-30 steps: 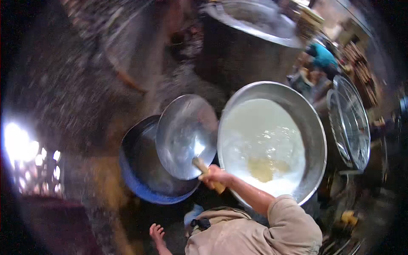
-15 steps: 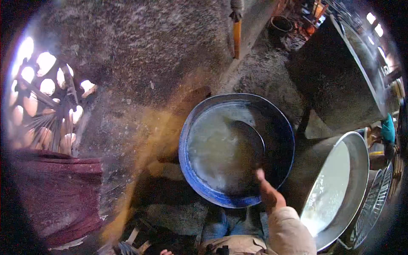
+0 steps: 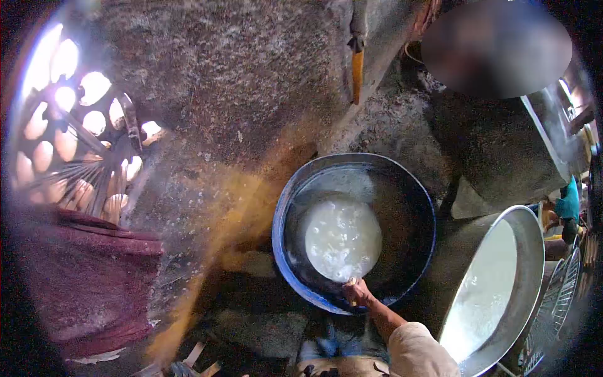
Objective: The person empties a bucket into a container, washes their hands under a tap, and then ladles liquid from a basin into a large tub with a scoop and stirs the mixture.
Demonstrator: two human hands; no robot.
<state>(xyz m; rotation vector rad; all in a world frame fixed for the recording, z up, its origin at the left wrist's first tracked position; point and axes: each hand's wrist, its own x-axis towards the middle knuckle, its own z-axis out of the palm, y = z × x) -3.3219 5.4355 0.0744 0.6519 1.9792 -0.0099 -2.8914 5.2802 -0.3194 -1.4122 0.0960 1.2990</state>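
Note:
My right hand (image 3: 357, 293) is closed round the short wooden handle of a round metal scoop. Whitish, bubbly liquid fills the scoop (image 3: 343, 236), which is inside the large blue-rimmed drum (image 3: 279, 251), near its lower left side. The rest of the drum's inside is dark. To the right stands a wide metal basin (image 3: 536, 270) holding milky white liquid. My left hand is outside the view.
A dark red cloth (image 3: 100, 283) hangs at the left below a lattice with bright gaps. At the far right are a wire rack (image 3: 565, 286) and a person in a teal top (image 3: 568, 202). A knife-like tool (image 3: 357, 75) hangs on the wall.
The view has swung left, bringing the drum to the middle. The scoop, earlier empty above the drum's edge, went down into it and now holds liquid. My left hand has left the view.

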